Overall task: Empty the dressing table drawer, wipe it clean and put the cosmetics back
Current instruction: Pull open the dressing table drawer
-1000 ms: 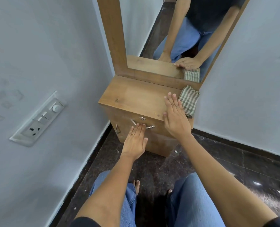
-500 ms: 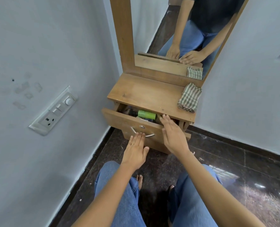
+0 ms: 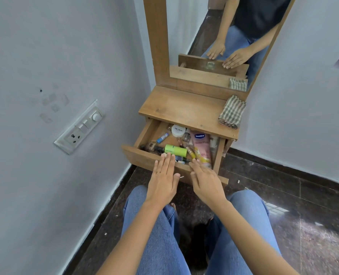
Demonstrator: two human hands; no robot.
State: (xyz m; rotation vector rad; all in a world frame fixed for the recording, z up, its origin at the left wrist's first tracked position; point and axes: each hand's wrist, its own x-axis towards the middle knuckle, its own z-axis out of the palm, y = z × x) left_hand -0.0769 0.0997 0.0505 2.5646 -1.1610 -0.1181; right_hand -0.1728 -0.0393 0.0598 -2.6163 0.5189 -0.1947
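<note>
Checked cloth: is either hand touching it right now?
Apart. The head view shows the checked cloth lying on the tabletop, right rear corner, while the left hand and right hand are down at the open drawer front edge, bare wood between.

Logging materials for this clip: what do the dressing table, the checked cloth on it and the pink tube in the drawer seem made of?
Dressing table: wood-grain board, matt, possibly laminate; grain lines, flat square edges.
Checked cloth: woven fabric, matt; soft folds, striped weave.
Pink tube: plastic, glossy, probably a soft squeeze tube; sheen and printed label.
</note>
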